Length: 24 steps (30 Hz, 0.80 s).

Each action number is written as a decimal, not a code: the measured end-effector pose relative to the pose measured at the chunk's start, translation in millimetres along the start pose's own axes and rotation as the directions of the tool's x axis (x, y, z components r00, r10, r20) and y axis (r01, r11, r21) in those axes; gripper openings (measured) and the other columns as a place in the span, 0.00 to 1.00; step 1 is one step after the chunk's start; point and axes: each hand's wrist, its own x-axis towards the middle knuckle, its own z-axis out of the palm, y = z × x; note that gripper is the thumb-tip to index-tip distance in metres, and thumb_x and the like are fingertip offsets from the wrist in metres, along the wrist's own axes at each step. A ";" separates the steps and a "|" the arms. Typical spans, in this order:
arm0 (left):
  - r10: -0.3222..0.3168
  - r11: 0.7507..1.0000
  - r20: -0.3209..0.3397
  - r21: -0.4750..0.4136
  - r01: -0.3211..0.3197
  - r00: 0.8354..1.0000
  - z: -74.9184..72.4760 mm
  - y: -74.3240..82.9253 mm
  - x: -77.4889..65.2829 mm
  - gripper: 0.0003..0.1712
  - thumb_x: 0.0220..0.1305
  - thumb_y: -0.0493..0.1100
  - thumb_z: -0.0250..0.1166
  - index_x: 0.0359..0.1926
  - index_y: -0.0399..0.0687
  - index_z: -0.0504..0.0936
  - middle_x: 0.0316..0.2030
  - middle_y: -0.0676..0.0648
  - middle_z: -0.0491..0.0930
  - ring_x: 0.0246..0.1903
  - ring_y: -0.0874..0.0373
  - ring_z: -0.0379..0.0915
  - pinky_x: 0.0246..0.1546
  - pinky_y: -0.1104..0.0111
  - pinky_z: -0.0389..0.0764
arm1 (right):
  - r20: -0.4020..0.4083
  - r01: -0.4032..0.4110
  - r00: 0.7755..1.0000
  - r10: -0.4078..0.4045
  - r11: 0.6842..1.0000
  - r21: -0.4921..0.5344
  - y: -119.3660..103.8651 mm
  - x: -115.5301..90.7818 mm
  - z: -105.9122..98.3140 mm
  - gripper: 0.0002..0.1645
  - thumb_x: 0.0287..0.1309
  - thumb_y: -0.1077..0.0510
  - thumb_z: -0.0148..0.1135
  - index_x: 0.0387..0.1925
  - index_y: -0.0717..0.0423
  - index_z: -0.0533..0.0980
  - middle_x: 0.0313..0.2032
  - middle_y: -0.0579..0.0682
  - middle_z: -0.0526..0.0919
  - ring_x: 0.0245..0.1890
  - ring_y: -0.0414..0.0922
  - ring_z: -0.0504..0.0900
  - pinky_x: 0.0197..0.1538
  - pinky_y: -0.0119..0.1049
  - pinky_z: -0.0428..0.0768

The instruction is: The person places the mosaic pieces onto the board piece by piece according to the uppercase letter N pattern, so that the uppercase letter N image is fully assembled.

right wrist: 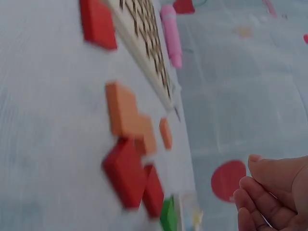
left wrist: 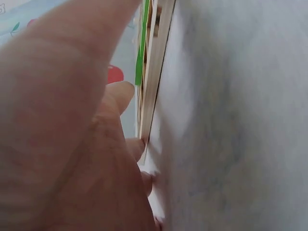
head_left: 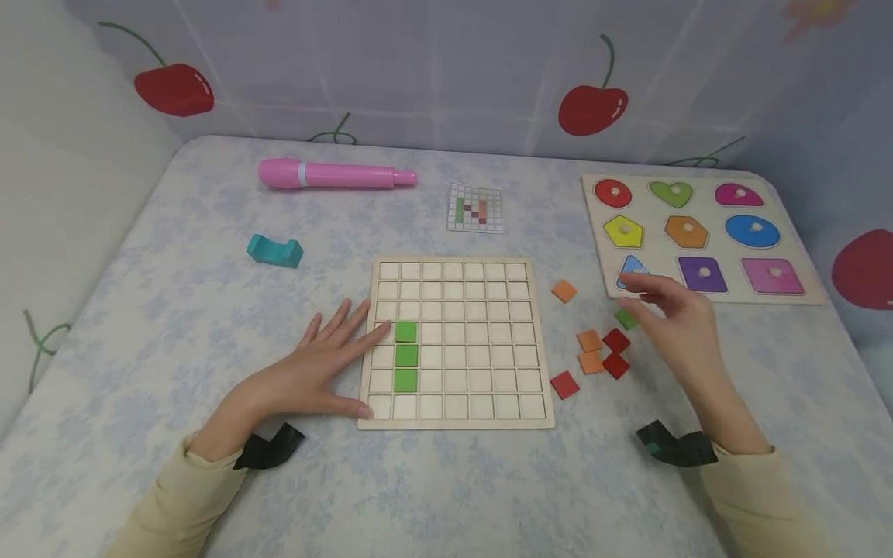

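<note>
My left hand (head_left: 307, 376) lies spread over the left edge of a square wooden grid board (head_left: 471, 356), its fingertips and thumb on the frame. Three green tiles (head_left: 406, 356) stand in a column in the board's second column of cells. My right hand (head_left: 677, 325) is raised at the right with thumb and fingers parted and nothing between them. A loose green tile (head_left: 625, 318) lies partly behind its thumb in the head view. Left of that hand are red tiles (head_left: 616, 365) and orange tiles (head_left: 590, 362) on the table.
Behind the board lies a small pattern card (head_left: 475, 208). A pink microphone-shaped toy (head_left: 349, 175) and a teal bracket-like block (head_left: 275, 252) are at the back left. The knobbed shape puzzle (head_left: 656, 225) sits at the back right, before a cherry-print curtain (head_left: 474, 77).
</note>
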 end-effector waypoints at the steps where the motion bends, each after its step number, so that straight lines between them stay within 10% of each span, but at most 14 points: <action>1: -0.003 1.000 -0.003 0.000 0.003 1.000 0.6 0.5 -0.1 0.58 0.42 0.71 0.60 0.69 0.61 0.41 0.68 0.47 0.26 0.65 0.47 0.17 0.58 0.46 0.29 | -0.019 -0.056 0.998 0.055 0.998 -0.041 9.9 -1.7 -7.3 0.22 0.51 0.48 0.61 0.50 0.39 0.75 0.47 0.40 0.78 0.46 0.35 0.73 0.47 0.21 0.68; 8: -0.018 1.000 -0.021 0.016 0.018 1.000 6.1 5.0 1.3 0.53 0.43 0.72 0.58 0.68 0.67 0.45 0.68 0.46 0.24 0.65 0.46 0.16 0.57 0.44 0.27 | 0.043 -0.279 0.956 0.289 0.946 -0.167 -1.5 -16.9 -31.0 0.28 0.54 0.45 0.57 0.56 0.49 0.71 0.51 0.49 0.75 0.50 0.43 0.70 0.51 0.29 0.70; 24: -0.039 0.998 -0.030 0.057 0.040 0.999 5.9 10.1 3.5 0.55 0.43 0.71 0.59 0.69 0.60 0.46 0.68 0.42 0.26 0.65 0.44 0.17 0.57 0.43 0.29 | 0.074 -0.122 0.988 0.138 0.974 -0.188 -18.9 -24.1 -7.1 0.22 0.51 0.58 0.63 0.49 0.59 0.74 0.47 0.58 0.76 0.49 0.53 0.72 0.49 0.49 0.68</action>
